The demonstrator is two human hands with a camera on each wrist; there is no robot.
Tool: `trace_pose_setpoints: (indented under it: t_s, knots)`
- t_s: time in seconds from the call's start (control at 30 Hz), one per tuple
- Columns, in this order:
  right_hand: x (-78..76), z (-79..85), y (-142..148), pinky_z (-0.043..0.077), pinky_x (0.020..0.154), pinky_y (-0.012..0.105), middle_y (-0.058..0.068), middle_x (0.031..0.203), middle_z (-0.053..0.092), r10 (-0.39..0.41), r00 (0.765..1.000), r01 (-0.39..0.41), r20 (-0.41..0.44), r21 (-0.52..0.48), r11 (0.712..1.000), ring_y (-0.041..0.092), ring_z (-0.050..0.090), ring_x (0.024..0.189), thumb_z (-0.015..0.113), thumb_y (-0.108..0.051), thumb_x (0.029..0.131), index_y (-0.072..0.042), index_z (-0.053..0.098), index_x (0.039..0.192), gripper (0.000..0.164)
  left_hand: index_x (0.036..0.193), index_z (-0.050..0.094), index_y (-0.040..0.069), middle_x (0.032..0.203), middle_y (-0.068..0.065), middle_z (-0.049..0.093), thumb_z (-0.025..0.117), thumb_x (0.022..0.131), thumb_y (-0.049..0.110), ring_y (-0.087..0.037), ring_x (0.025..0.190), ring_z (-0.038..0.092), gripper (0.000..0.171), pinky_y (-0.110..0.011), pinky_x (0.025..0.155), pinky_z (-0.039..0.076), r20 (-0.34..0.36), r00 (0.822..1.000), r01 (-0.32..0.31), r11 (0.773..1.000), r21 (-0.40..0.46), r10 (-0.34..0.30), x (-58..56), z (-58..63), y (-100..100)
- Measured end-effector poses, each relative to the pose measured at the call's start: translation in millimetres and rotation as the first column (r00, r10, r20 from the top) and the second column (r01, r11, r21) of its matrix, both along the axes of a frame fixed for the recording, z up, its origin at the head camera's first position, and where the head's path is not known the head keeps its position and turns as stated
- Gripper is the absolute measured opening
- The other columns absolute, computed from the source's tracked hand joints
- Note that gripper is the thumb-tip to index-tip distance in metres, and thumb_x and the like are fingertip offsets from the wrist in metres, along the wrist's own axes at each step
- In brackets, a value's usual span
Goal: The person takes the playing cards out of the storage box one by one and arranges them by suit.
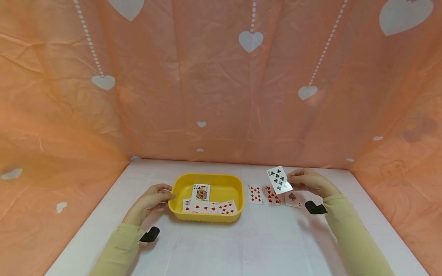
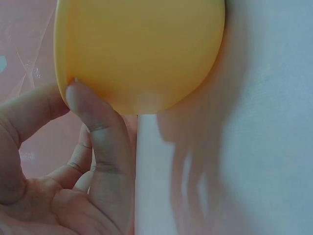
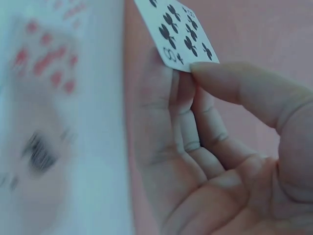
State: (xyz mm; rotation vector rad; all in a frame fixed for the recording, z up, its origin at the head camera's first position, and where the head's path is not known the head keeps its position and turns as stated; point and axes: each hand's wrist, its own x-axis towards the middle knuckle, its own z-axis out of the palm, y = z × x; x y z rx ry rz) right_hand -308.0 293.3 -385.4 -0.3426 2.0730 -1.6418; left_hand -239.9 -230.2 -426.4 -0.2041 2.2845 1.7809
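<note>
My left hand (image 1: pixel 150 203) pinches the left rim of a yellow plastic tray (image 1: pixel 207 218). In the left wrist view the thumb presses on the rim of the tray (image 2: pixel 146 54). Several playing cards lie in the tray, among them a face card (image 1: pixel 201 193) and a heart card (image 1: pixel 204 207). Between its thumb and fingers my right hand (image 1: pixel 310 182) holds an eight of clubs (image 1: pixel 279 179) by one corner, raised above the table and tilted. Under it on the table are a diamond card (image 1: pixel 256 194), a heart card (image 1: pixel 272 196), partly covered, and an ace of spades (image 1: pixel 292 199).
The white table (image 1: pixel 221 249) runs up to an orange curtain (image 1: pixel 214 96) with white hearts at the back and sides. A black wrist device (image 1: pixel 150 234) sits at the left sleeve, and another black device (image 1: pixel 315 207) at the right sleeve.
</note>
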Motion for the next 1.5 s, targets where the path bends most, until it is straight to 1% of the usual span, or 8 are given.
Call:
trace_pose_setpoints:
  t_s: [0.27, 0.4, 0.6, 0.7, 0.87, 1.1, 1.3, 1.5]
  knots:
    - [19.0, -30.4, 57, 0.052, 0.078, 0.027, 0.000, 0.093, 0.067, -0.133, 0.988, 0.127, 0.074, 0.078, 0.989, 0.008, 0.063, 0.085, 0.054, -0.008, 0.095, 0.011, 0.061, 0.111, 0.026, 0.119, 0.047, -0.009, 0.093, -0.012, 0.061, 0.067, 0.087, 0.006, -0.021, 0.076, 0.060, 0.041, -0.030, 0.067, 0.053, 0.001, 1.000, -0.007, 1.000, 0.000, 0.007, -0.1, -0.7, 0]
    - [26.8, -41.1, 78, 0.053, 0.077, 0.027, 0.002, 0.092, 0.067, -0.204, 0.971, 0.198, 0.121, 0.058, 0.978, 0.010, 0.065, 0.084, 0.055, -0.007, 0.094, 0.005, 0.065, 0.103, 0.019, 0.118, 0.047, -0.007, 0.093, -0.012, 0.061, 0.066, 0.087, 0.007, -0.019, 0.073, 0.060, 0.039, -0.030, 0.066, 0.053, 0.009, 1.000, -0.011, 1.000, 0.006, 0.011, -0.9, -1.3, 0]
    - [35.8, -50.8, 98, 0.053, 0.080, 0.032, 0.008, 0.093, 0.068, -0.260, 0.948, 0.266, 0.182, -0.006, 0.964, 0.013, 0.065, 0.084, 0.054, -0.006, 0.094, 0.002, 0.066, 0.097, 0.014, 0.119, 0.048, -0.007, 0.096, -0.014, 0.061, 0.067, 0.088, 0.008, -0.020, 0.074, 0.060, 0.039, -0.031, 0.068, 0.053, 0.013, 1.000, -0.018, 1.000, -0.009, 0.018, -2.4, -1.9, 1]
    - [37.1, -52.4, 102, 0.054, 0.078, 0.030, 0.008, 0.090, 0.068, -0.289, 0.937, 0.295, 0.197, 0.000, 0.956, 0.013, 0.065, 0.082, 0.055, -0.005, 0.093, 0.001, 0.067, 0.094, 0.013, 0.119, 0.048, -0.007, 0.096, -0.015, 0.061, 0.067, 0.088, 0.008, -0.022, 0.077, 0.060, 0.039, -0.031, 0.069, 0.054, 0.009, 1.000, -0.017, 1.000, -0.014, 0.018, -3.5, -2.1, 1]
    - [36.8, -50.7, 103, 0.055, 0.072, 0.028, 0.006, 0.083, 0.066, -0.369, 0.908, 0.359, 0.196, 0.089, 0.929, 0.013, 0.063, 0.074, 0.060, -0.004, 0.091, 0.000, 0.068, 0.090, 0.009, 0.118, 0.048, -0.006, 0.095, -0.014, 0.061, 0.067, 0.087, 0.007, -0.023, 0.077, 0.061, 0.038, -0.030, 0.068, 0.054, 0.018, 1.000, -0.022, 1.000, -0.005, 0.022, -4.7, -1.8, 1]
    - [35.6, -48.7, 100, 0.055, 0.068, 0.027, 0.004, 0.078, 0.066, -0.386, 0.913, 0.363, 0.133, 0.167, 0.917, 0.012, 0.063, 0.069, 0.061, -0.003, 0.090, 0.004, 0.068, 0.089, 0.010, 0.118, 0.047, -0.007, 0.094, -0.015, 0.061, 0.066, 0.088, 0.007, -0.021, 0.073, 0.060, 0.038, -0.030, 0.066, 0.053, 0.016, 1.000, -0.012, 1.000, 0.009, 0.012, -5.0, -1.0, 1]
    - [33.5, -45.4, 95, 0.055, 0.063, 0.026, 0.003, 0.071, 0.062, -0.428, 0.897, 0.393, 0.115, 0.241, 0.888, 0.011, 0.061, 0.062, 0.060, -0.001, 0.088, 0.007, 0.066, 0.087, 0.010, 0.118, 0.048, -0.007, 0.092, -0.012, 0.061, 0.067, 0.087, 0.008, -0.020, 0.074, 0.060, 0.039, -0.030, 0.064, 0.052, 0.008, 1.000, -0.012, 1.000, -0.007, 0.012, -2.3, -0.2, 0]
    - [33.6, -44.9, 92, 0.054, 0.061, 0.024, 0.002, 0.067, 0.059, -0.420, 0.906, 0.384, 0.054, 0.314, 0.869, 0.010, 0.058, 0.057, 0.060, -0.002, 0.087, 0.010, 0.063, 0.088, 0.013, 0.118, 0.048, -0.007, 0.091, -0.012, 0.062, 0.067, 0.087, 0.008, -0.019, 0.074, 0.060, 0.039, -0.029, 0.062, 0.050, 0.005, 1.000, -0.002, 1.000, 0.005, 0.002, -0.2, 0.6, 0]
